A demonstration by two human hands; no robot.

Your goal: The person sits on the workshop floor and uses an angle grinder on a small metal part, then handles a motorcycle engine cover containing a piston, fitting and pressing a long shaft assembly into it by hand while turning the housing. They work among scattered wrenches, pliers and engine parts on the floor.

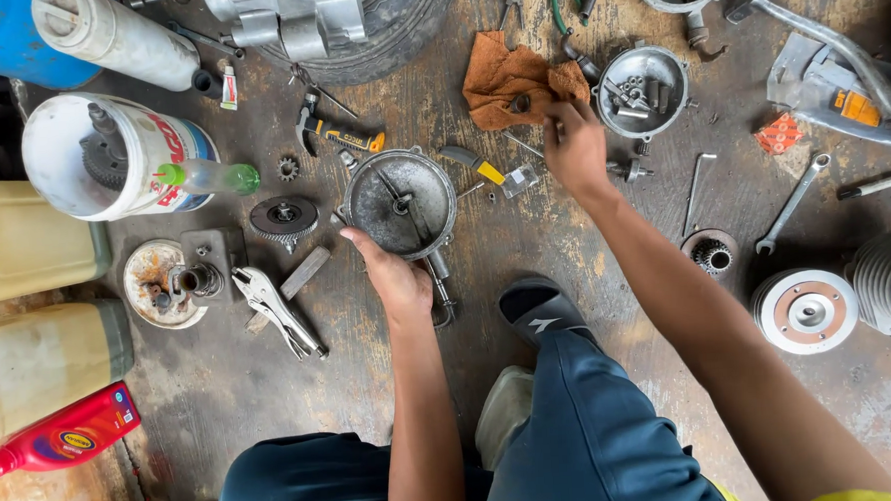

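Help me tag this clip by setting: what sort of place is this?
Most likely a small engine or motorcycle repair workshop, with work done on the floor. The left hand steadies a round metal engine cover, a spanner lies nearby, and a tyre sits behind.

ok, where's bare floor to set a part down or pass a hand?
Bare floor lies below the locking pliers, left of the left hand. Another patch sits between the sandal and the gear. Crowded along the top: orange rag, bowl of small parts, right hand, and around the round housing.
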